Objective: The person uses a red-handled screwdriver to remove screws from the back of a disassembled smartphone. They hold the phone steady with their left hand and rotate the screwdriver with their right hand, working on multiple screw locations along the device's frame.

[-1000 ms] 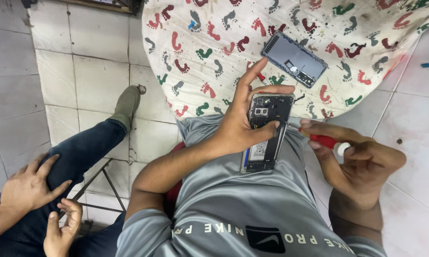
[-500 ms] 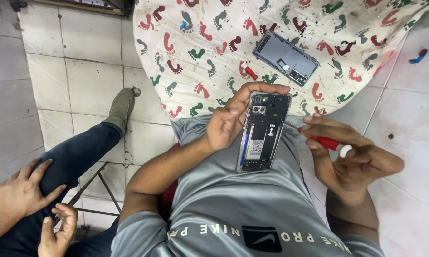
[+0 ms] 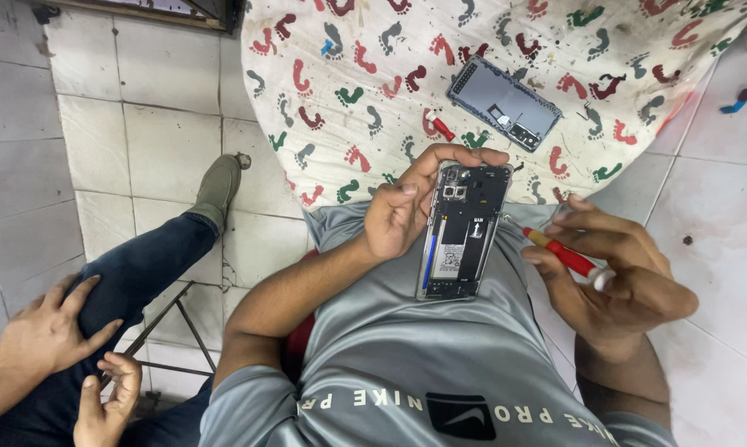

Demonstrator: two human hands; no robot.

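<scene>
Opened phone [image 3: 465, 232] upright, lengthwise vertical

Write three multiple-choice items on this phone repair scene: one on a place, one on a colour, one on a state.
1. Where does the removed back cover lie?
A. on the footprint-patterned cloth
B. on the tiled floor
C. on the person's lap

2. What colour is the screwdriver handle?
A. blue
B. red
C. black

3. How is the phone in the left hand?
A. closed, screen up
B. wrapped in cloth
C. opened, insides showing

Answers: 1 A, the cover rests on the cloth beyond the hands. 2 B, the handle in the right hand is red. 3 C, battery and board are exposed.
</scene>
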